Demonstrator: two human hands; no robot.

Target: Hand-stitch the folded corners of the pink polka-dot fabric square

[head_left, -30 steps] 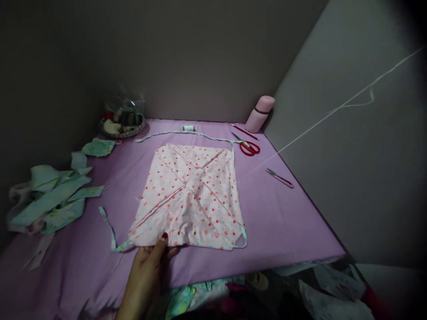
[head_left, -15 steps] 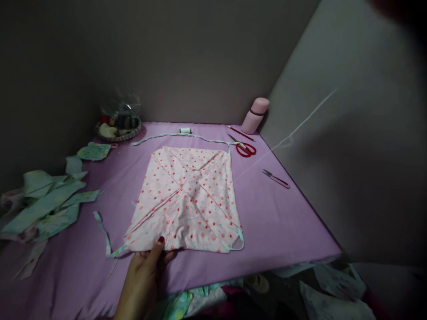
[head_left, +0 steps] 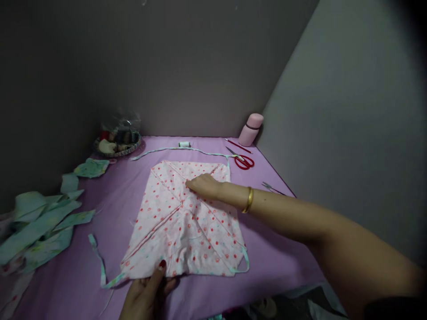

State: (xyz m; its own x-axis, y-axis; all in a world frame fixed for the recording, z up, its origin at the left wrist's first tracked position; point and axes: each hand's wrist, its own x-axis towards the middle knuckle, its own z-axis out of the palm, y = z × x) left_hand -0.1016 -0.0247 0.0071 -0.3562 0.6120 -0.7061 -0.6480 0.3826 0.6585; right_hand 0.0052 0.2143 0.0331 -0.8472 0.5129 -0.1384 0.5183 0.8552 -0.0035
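A pale pink fabric piece (head_left: pixel 160 235) with red dots and green ties lies spread on the purple-covered table, its folded seams meeting near the middle. My left hand (head_left: pixel 150 289) pinches its near edge, thumb on top and fingers underneath. Over the upper middle of the fabric is my right hand (head_left: pixel 205 186), with a gold bangle at the wrist. Its fingers are drawn together at the cloth, and whatever they hold is too small or hidden to see. A green tie strip (head_left: pixel 180 148) runs along the far side of the fabric.
Red-handled scissors (head_left: pixel 244 162), a red pencil (head_left: pixel 238 146) and a pink flask (head_left: pixel 251 130) are at the back right. Thread snips (head_left: pixel 271 188) lie partly behind my arm. A white thread spool (head_left: pixel 184 144), a sewing basket (head_left: pixel 118 149) and green fabric scraps (head_left: pixel 46 226) are farther left.
My right hand has come in from the upper right to the fabric; the white thread stretched out that way no longer shows. My left hand keeps its hold. The view has tilted up slightly.
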